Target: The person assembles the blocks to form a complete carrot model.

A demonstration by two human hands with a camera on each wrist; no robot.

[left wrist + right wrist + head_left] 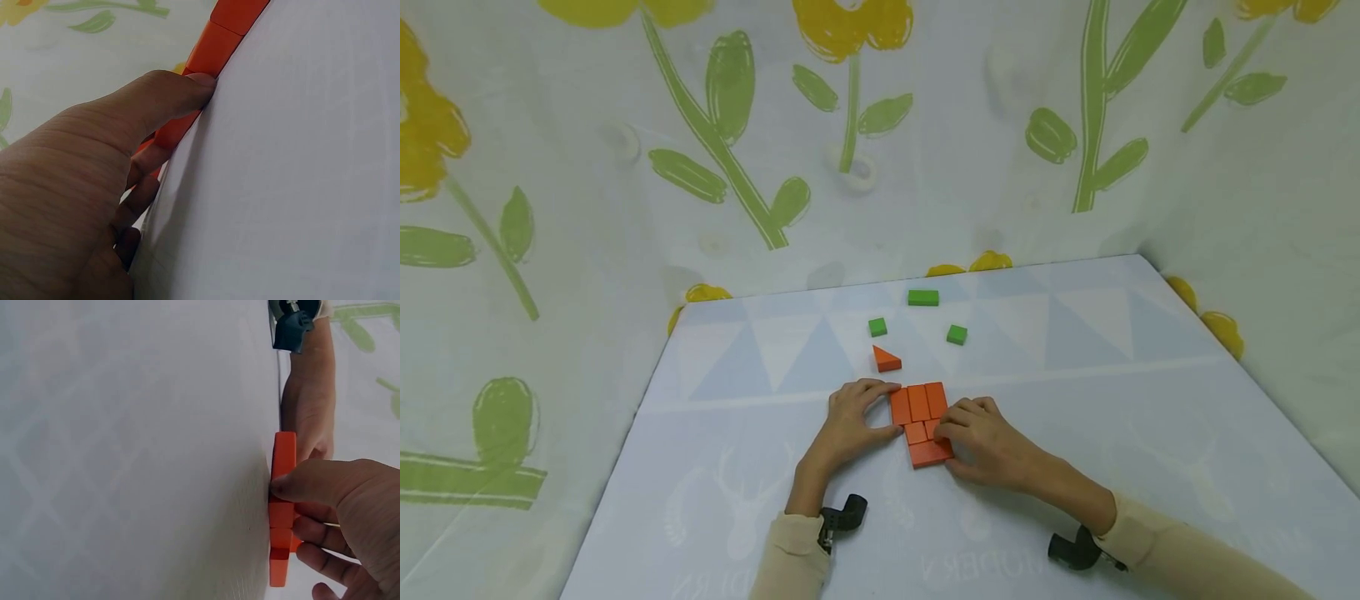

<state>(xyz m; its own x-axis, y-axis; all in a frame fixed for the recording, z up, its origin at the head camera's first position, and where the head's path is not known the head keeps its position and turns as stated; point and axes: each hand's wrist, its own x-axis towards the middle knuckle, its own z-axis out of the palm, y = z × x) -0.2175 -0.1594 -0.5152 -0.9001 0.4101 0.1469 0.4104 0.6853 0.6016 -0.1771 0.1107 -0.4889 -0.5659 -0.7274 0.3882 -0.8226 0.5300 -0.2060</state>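
Observation:
Orange building blocks (pixel 919 404) lie flat, edge to edge: several upright rectangles at the top, small squares below and a crosswise rectangle (pixel 927 454) at the bottom. At the left side my left hand (pixel 850 423) pinches the upper-left block (pixel 900 407), index fingertip by its top corner and thumb by its lower one. My right hand (pixel 988 442) is at the lower right, fingers over a small square block and thumb at the end of the bottom block. In the right wrist view that thumb (pixel 306 484) presses a block's side.
Beyond the group lies an orange triangular block (pixel 887 360). Farther back are two small green blocks (pixel 877 327) and a longer green block (pixel 923 297). The pale patterned table (pixel 737 442) meets a flower-printed curtain (pixel 925 200) at its back.

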